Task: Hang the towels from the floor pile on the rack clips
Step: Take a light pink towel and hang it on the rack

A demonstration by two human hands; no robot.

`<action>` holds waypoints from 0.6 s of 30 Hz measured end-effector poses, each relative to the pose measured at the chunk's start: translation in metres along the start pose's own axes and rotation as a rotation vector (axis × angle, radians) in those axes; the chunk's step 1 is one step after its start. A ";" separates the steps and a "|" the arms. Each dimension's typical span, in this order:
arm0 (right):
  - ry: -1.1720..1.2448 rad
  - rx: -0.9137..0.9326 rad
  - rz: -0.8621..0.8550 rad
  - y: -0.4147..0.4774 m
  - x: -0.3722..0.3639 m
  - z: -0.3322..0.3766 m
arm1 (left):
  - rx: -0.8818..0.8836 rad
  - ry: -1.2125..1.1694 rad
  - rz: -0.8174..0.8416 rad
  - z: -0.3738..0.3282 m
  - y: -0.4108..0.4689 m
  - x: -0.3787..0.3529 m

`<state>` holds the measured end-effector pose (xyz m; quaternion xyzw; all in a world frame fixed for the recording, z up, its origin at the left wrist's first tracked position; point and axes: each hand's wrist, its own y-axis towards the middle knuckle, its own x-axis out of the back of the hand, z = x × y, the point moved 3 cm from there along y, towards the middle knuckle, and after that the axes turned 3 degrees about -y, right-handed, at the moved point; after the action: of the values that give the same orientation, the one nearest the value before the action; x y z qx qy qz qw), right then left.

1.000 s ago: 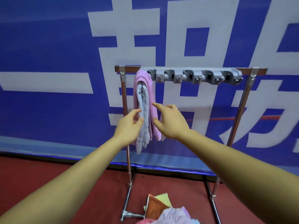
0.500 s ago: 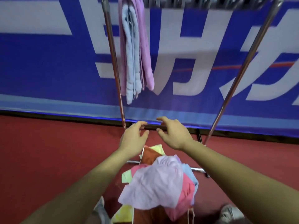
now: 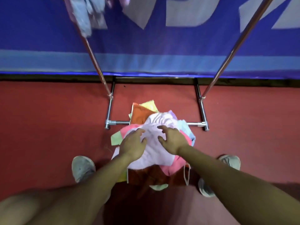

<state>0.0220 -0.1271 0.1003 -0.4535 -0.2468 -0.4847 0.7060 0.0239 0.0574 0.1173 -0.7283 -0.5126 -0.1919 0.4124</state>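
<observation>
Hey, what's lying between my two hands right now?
In the head view, only the pale pink towel atop the floor pile shows between the left hand and right hand.

Shiny chromed metal rack (image 3: 111, 109), soft matt cloth towel pile (image 3: 155, 143), matt red floor (image 3: 48, 120)

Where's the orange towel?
Head view, centre: the orange towel lies at the pile's far edge, beside the yellow towel, by the rack bar.
</observation>
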 end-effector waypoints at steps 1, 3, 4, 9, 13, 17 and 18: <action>-0.004 -0.033 0.041 0.002 -0.009 -0.011 | -0.002 0.047 0.043 0.003 0.005 -0.006; -0.027 -0.100 0.099 0.005 -0.026 -0.034 | 0.001 0.107 0.097 0.006 0.016 -0.015; -0.037 -0.133 0.119 0.007 -0.035 -0.046 | 0.006 0.122 0.115 0.007 0.021 -0.019; -0.090 -0.231 0.239 0.014 -0.068 -0.077 | 0.029 0.108 0.134 0.011 0.034 -0.036; -0.128 -0.244 0.384 0.022 -0.088 -0.074 | 0.033 0.095 0.162 0.017 0.032 -0.046; -0.097 -0.285 0.394 0.026 -0.098 -0.067 | 0.047 0.098 0.183 0.026 0.030 -0.047; -0.075 -0.296 0.380 0.026 -0.099 -0.066 | 0.049 0.102 0.188 0.028 0.029 -0.046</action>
<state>-0.0011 -0.1366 -0.0184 -0.6082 -0.1095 -0.3569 0.7005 0.0281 0.0484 0.0566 -0.7520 -0.4252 -0.1764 0.4718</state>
